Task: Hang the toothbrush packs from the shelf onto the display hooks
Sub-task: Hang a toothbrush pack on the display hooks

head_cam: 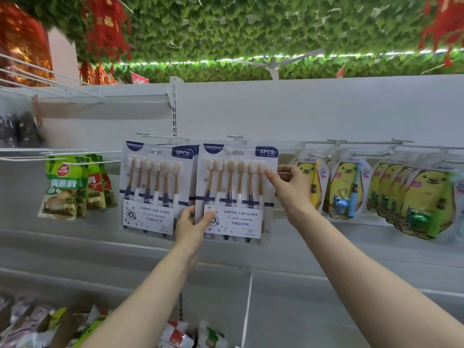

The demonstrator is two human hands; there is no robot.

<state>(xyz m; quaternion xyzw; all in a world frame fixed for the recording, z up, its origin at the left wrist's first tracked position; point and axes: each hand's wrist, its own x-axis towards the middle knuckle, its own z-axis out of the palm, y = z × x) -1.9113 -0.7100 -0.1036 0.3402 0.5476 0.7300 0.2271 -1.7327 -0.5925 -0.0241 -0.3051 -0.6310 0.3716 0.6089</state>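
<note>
Hanging now: left grip (193, 224) and right grip (288, 187) pinch the navy-white carded toothbrush pack (236, 194); next, probably threading it onto the white wire hook (235, 137).

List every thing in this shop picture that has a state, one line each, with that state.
Front toothbrush pack: sealed, held upright by both hands; hung or not, cannot tell.
Left hand: grips the pack's lower left corner.
Right hand: pinches its upper right edge.
Other toothbrush packs: hanging, one behind another.
Bear packs: hanging.
Green sachets: hanging.
</note>
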